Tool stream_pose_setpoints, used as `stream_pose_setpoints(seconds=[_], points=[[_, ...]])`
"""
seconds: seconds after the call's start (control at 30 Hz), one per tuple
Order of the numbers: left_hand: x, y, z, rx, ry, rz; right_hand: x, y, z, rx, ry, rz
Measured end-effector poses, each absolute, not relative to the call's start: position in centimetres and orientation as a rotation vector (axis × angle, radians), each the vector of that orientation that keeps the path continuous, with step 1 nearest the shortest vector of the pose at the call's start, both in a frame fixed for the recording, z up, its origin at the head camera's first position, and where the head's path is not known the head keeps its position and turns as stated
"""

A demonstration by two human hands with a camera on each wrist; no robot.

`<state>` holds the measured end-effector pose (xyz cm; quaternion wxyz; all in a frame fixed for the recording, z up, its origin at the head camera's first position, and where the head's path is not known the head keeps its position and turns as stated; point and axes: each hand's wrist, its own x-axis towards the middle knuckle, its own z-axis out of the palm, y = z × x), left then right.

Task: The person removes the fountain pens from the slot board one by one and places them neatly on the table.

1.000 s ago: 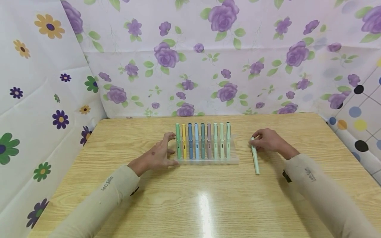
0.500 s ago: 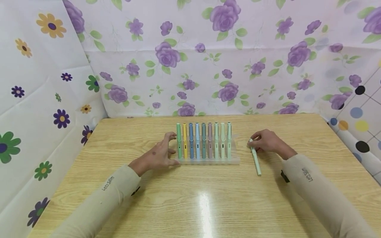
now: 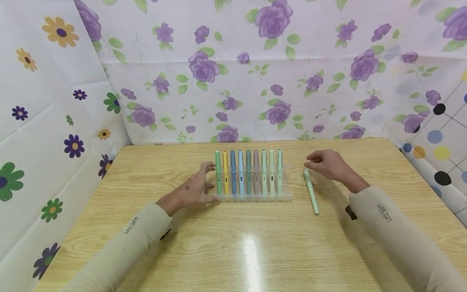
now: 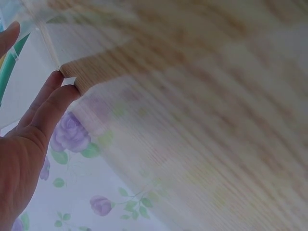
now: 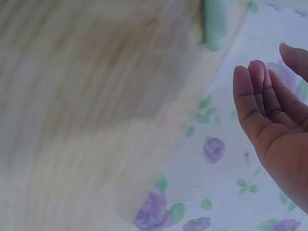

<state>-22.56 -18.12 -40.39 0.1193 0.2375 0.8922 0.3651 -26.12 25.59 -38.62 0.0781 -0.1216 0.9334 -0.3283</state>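
At the left end of a clear pen stand (image 3: 255, 198), my left hand (image 3: 193, 190) holds its edge, thumb at the front corner and fingers toward the back. In the left wrist view the fingertips meet the stand's see-through edge, close to a green pen (image 4: 7, 72). A row of several capped pens leans upright in the stand, from green through yellow, blues and mauve to pale green. My right hand (image 3: 328, 164) hovers just beyond the cap end of a pale green pen (image 3: 311, 196) lying on the table, holding nothing. Its fingers are loosely bent in the right wrist view.
The wooden table (image 3: 204, 251) reaches back to a wall covered in purple-flowered cloth (image 3: 233, 73). A flower-print sheet (image 3: 43, 134) hangs on the left, and a dotted one (image 3: 441, 162) on the right.
My right hand has let go of the pale green pen and lifted slightly back, leaving the pen on the table at a slant. The left hand and the stand have stayed put.
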Motion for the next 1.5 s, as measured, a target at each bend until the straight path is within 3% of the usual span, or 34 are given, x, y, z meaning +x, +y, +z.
stream_pose_setpoints(seconds=[0.43, 0.9, 1.5], points=[[-22.5, -18.1, -40.5, 0.676, 2.582, 1.104, -25.8, 22.4, -35.9, -0.522, 2.79, -1.059], [-22.7, -18.3, -40.4, 0.693, 2.581, 1.083, -26.0, 20.0, -35.5, -0.696, 2.713, -1.177], [-22.5, -18.2, -40.3, 0.684, 2.576, 1.099, -25.8, 19.6, -35.0, -0.626, 2.723, -1.212]])
